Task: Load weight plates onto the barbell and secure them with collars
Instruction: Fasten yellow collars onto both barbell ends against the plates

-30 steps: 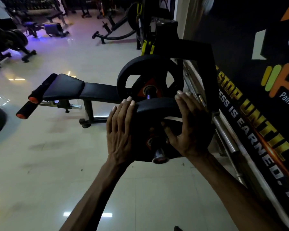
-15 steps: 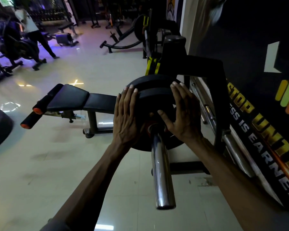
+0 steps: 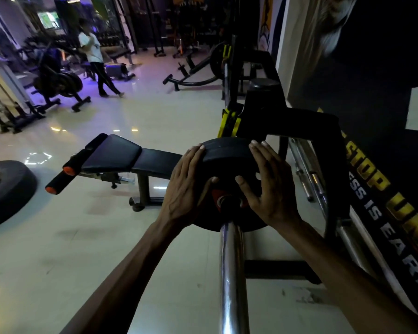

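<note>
Left hand, right hand flat against black round rubber weight plate, fingers straight, slightly spread; plate sits on chrome barbell sleeve.

A gym: a black padded bench stands on the glossy tiled floor, and a chrome barbell carries a black weight plate. Exercise machines fill the far side, a tyre lies at the left, and a slogan banner covers the right wall.

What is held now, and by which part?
The weight plate, on the barbell: left hand flat against its left rim, right hand against its right rim, thumbs on its face.
</note>
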Demonstrator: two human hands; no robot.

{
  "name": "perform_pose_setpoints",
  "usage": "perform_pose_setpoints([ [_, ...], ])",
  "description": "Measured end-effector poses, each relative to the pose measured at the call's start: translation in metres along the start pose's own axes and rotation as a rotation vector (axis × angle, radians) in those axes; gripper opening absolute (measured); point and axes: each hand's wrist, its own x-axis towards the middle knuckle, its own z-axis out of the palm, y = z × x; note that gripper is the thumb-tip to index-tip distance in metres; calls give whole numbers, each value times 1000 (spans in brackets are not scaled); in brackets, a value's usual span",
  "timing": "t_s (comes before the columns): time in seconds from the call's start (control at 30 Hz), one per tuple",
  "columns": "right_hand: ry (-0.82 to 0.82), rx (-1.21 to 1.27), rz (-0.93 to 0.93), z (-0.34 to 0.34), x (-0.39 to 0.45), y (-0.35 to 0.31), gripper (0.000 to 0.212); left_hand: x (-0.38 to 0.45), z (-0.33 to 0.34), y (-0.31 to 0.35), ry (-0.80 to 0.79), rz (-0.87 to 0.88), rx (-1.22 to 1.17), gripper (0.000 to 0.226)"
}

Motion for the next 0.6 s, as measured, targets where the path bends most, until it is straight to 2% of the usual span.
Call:
perform_pose_setpoints([
  [0.13, 63, 272, 188, -12, 31, -13, 41, 13, -18, -1, 2, -54, -33, 51],
  [0.2, 31, 319, 309, -16, 64, -17, 38, 20, -22, -4, 8, -5, -7, 48],
  [0.3, -205, 266, 586, -14, 125, -19, 53, 26, -28, -8, -18, 17, -24, 49],
  [0.37, -384, 176, 693, -1, 155, -22, 64, 26, -33, -9, -32, 4, -46, 50],
  [0.43, -502, 100, 771, 14, 172, -25, 87, 28, -35, -8, -59, -3, -55, 52],
  [0.5, -560, 8, 820, 30, 182, -28, 105, 30, -37, -8, -76, -4, -54, 52],
  [0.6, -534, -108, 855, 45, 192, -30, 93, 31, -38, -9, -86, -4, -47, 52],
])
